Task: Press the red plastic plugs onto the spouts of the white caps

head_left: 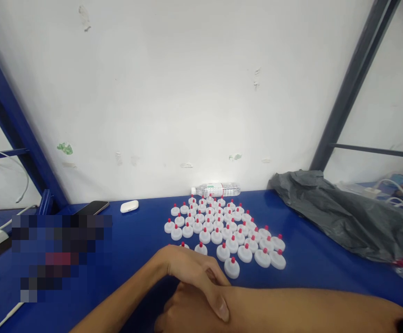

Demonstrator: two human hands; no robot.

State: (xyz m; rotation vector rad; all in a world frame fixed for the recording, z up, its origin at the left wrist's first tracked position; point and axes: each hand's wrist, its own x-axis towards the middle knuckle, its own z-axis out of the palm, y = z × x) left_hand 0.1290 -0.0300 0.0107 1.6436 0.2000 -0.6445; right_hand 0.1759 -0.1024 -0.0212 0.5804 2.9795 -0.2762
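Observation:
My left hand point(196, 270) lies across my right forearm near the wrist, its thumb bent over the top and its fingers wrapped behind. Below it, at the bottom edge of the view, my right hand point(183, 309) rests with its fingers curled in; no object shows in it, though its palm is hidden. Just beyond both hands, several white round caps point(232, 269) with small red tips stand on the blue tabletop point(145, 249). My left hand partly hides the nearest ones.
Behind the caps a clear plastic bottle point(218, 189) lies against the wall. At right sits a crumpled grey plastic bag point(333, 217). A white earbud case point(129, 206) and a dark phone point(92, 209) are at left, near a pixelated patch. Blue and grey posts frame the sides.

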